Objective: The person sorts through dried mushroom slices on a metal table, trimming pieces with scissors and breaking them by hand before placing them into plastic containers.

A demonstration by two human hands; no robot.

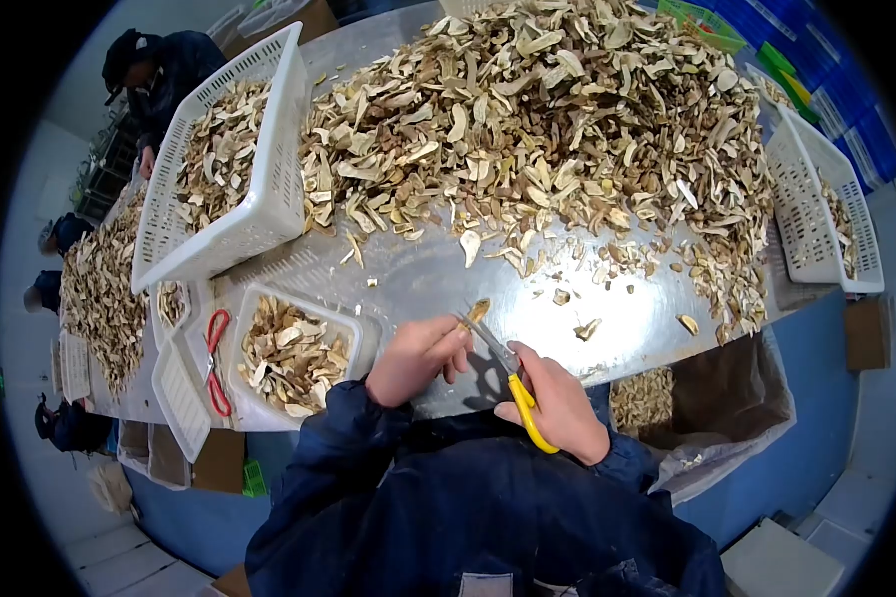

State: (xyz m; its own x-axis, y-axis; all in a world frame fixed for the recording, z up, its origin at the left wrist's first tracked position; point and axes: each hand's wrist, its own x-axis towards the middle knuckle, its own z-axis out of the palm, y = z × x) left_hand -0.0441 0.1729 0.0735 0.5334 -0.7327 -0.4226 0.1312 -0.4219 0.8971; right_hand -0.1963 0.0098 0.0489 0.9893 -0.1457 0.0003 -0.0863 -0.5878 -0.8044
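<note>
Metal table (pixel 413 271) beneath the hands. Left hand (pixel 418 358): thumb and fingers pinch the slice (pixel 479 309). Right hand (pixel 560 400): wrapped around the scissors (pixel 534 430), blades at the slice. Slice: probably light, stiff, brittle; grip gently by one end, clear of the blades. Tub (pixel 309 302): left. Pile (pixel 567 129): beyond.

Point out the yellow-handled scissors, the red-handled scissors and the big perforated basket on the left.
Yellow-handled scissors (pixel 537 434): head view, on the yellow handle.
Red-handled scissors (pixel 212 347): head view, on the red handle.
Perforated basket (pixel 285 177): head view, on its white side wall.
</note>
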